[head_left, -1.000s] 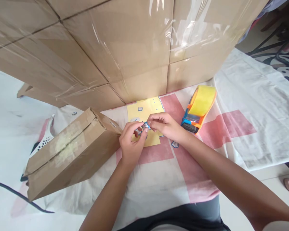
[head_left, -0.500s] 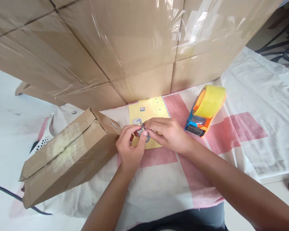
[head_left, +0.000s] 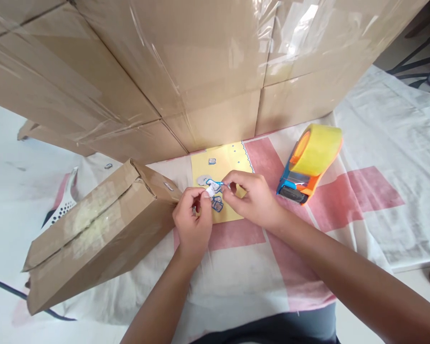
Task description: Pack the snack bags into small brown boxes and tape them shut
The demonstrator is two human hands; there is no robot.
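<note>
I see my left hand (head_left: 192, 220) curled with its fingertips pinched together on a small sticker (head_left: 212, 188), white with a blue outline. My right hand (head_left: 252, 197) meets it from the right, thumb and forefinger nipped onto the same sticker's other end. Both hands are closed around it in a fine pinch, the remaining fingers loosely folded.

The sticker sits between the two sets of fingertips, just above the yellow sheet (head_left: 220, 165), and its long axis runs roughly left to right. Whether it is touching the sheet, I cannot tell. A second small sticker (head_left: 217, 204) lies on the sheet just near of the hands, and a tiny one (head_left: 212, 161) sits toward the sheet's far edge.

The yellow sheet lies on a white and pink cloth (head_left: 361, 191), its far edge close against the wall of taped cartons (head_left: 200, 71). To the left, a long flat cardboard box (head_left: 96, 234) lies slanted, its right end just beside my left hand. To the right, an orange and blue tape dispenser (head_left: 308, 165) with a yellow roll stands near my right hand but apart from it. Bare cloth lies on the near side, between my forearms.
</note>
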